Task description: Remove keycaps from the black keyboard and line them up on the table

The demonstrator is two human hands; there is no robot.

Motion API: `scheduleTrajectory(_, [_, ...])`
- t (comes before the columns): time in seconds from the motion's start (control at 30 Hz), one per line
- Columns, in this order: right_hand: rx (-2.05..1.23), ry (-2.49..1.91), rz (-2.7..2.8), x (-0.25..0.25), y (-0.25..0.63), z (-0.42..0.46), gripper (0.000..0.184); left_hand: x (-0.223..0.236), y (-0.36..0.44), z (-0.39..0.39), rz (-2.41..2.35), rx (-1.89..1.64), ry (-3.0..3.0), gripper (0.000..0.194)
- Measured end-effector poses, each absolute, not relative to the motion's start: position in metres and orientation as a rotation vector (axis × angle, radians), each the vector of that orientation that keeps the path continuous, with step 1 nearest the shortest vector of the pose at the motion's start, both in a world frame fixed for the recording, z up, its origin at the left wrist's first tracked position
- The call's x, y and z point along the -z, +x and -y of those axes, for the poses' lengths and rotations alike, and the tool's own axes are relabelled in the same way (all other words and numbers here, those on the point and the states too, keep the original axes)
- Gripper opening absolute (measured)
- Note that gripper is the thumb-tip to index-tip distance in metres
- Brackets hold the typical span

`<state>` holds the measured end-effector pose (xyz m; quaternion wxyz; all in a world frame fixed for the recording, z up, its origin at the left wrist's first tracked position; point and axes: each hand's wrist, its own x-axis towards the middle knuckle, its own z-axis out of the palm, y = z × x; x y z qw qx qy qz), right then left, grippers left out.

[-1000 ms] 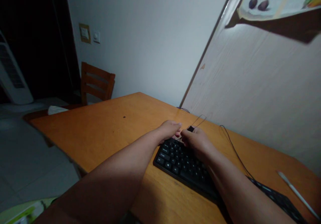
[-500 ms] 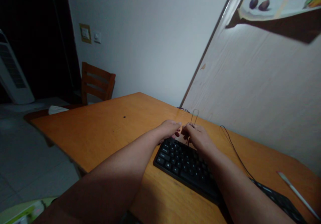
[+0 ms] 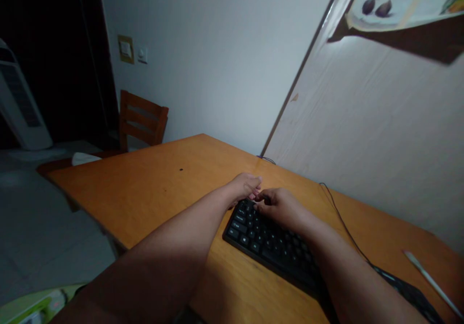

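A black keyboard (image 3: pixel 261 239) lies slanted on the wooden table, partly covered by my right forearm. My left hand (image 3: pixel 247 184) is at its far left corner, fingers curled towards my right hand; whatever they may grip is hidden. My right hand (image 3: pixel 277 204) is closed over the far rows of keys on a keycap puller (image 3: pixel 267 199), whose dark handle shows between thumb and fingers. Its thin wire loop points left, in front of my left fingers. Whether a keycap sits in the wire is too small to tell.
The wooden table (image 3: pixel 145 188) meets the wall behind. A black cable (image 3: pixel 339 213) runs to another black keyed object (image 3: pixel 406 285) at right, beside a white-handled brush-like stick (image 3: pixel 431 280). A small dark piece (image 3: pixel 181 169) lies left. A wooden chair (image 3: pixel 142 121) stands beyond.
The keycap puller's wire loop pointed away to the back, then upright; now it points left towards my left hand. My right hand has turned and lowered. My left hand stays nearly still.
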<state>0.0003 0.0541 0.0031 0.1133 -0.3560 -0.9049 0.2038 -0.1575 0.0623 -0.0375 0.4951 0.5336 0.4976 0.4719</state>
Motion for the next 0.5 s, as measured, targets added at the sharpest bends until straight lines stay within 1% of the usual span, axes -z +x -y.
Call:
scheduleTrajectory(0.2, [-0.493, -1.077, 2.677, 0.0, 0.0, -0.055, 0.015, 0.034, -0.155, -0.062, -1.243, -1.121, 1.278, 0.032])
scheduleTrajectory(0.3, [-0.505, -1.074, 2.655, -0.006, 0.0, -0.052, 0.018, 0.033, -0.155, -0.062, -1.233, -1.117, 1.25, 0.031])
scheduleTrajectory(0.4, [-0.518, -1.105, 2.545, -0.011, 0.005, -0.058, 0.024, 0.031, -0.155, -0.06, -1.241, -1.109, 1.252, 0.031])
scheduleTrajectory(0.5, [-0.494, -1.17, 2.354, -0.011, 0.012, -0.071, 0.023, 0.027, -0.155, -0.057, -1.295, -1.089, 1.265, 0.033])
